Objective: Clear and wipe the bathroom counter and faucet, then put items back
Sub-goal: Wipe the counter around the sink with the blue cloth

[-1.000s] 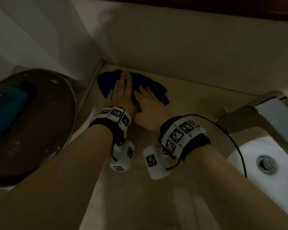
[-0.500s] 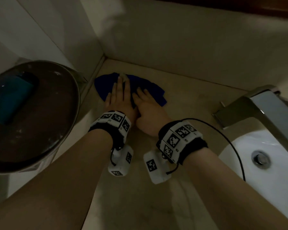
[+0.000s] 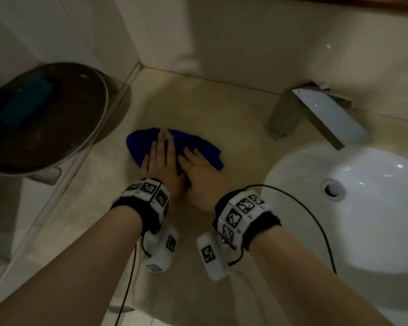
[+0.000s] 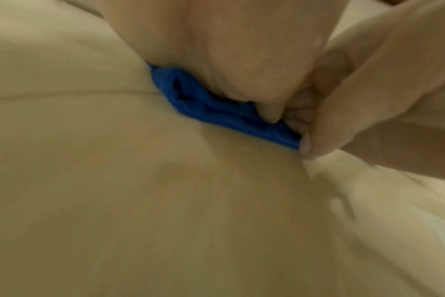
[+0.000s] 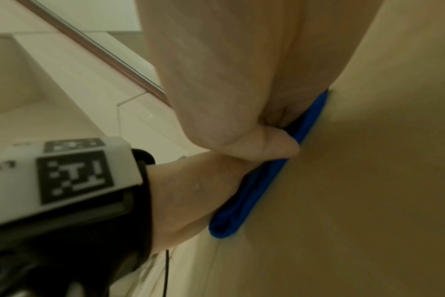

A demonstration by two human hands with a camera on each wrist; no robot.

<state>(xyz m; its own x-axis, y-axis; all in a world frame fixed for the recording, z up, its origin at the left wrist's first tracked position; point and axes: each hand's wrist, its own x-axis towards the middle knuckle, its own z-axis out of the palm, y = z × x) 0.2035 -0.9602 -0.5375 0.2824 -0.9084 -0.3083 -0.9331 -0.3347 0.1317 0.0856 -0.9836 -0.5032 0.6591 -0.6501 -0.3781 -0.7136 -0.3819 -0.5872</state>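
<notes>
A blue cloth (image 3: 139,144) lies flat on the beige counter (image 3: 222,114), left of the basin. My left hand (image 3: 159,158) presses on it with straight fingers. Beside it my right hand (image 3: 198,165) presses on the cloth's right part, fingers flat. In the left wrist view the cloth (image 4: 216,112) bunches under my palm. In the right wrist view the cloth (image 5: 254,191) shows as a thin folded edge under both hands. A chrome faucet (image 3: 316,114) stands at the back right, over the white basin (image 3: 375,208).
A dark round bin lid (image 3: 45,118) with a teal object (image 3: 24,104) on it sits at the left, below the counter edge. Tiled walls meet in the corner (image 3: 140,64) behind the cloth. A black cable (image 3: 311,220) runs from my right wrist over the basin rim.
Both hands have drawn the blue cloth away from the back corner towards me, across the counter. The faucet and basin now show more fully.
</notes>
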